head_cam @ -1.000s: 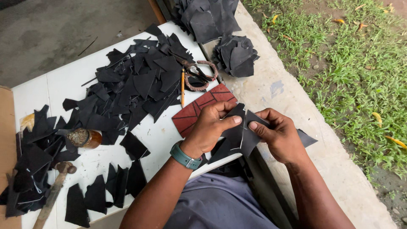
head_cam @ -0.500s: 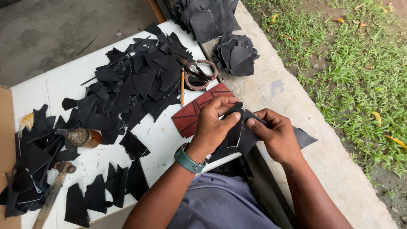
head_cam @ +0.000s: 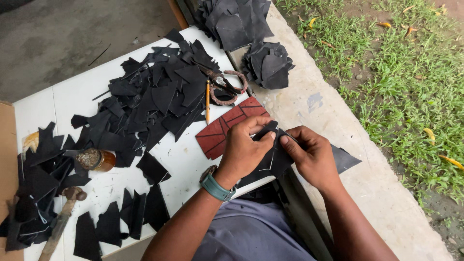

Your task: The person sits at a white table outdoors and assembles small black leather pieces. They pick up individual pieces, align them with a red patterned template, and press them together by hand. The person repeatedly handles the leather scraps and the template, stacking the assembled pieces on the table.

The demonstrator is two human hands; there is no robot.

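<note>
Both my hands pinch one black leather piece (head_cam: 274, 159) at the near right edge of the white table (head_cam: 77, 96). My left hand (head_cam: 244, 150), with a teal watch on the wrist, grips its top left. My right hand (head_cam: 311, 154) grips the right side, fingertips close to the left thumb. Just behind my hands lies a dark red textured sheet (head_cam: 227, 126) marked with lines. A large heap of black leather offcuts (head_cam: 154, 101) covers the middle of the table.
Scissors (head_cam: 227, 86) and a yellow pencil (head_cam: 208, 100) lie by the heap. A small brown jar (head_cam: 96, 159) and a hammer (head_cam: 63, 217) sit at the left among more offcuts. Two more black piles (head_cam: 268, 63) rest on the concrete ledge. Grass is at the right.
My hands have shifted slightly up and closer together on the black piece; the fingertips now nearly meet at its top edge. Nothing else on the table has moved.
</note>
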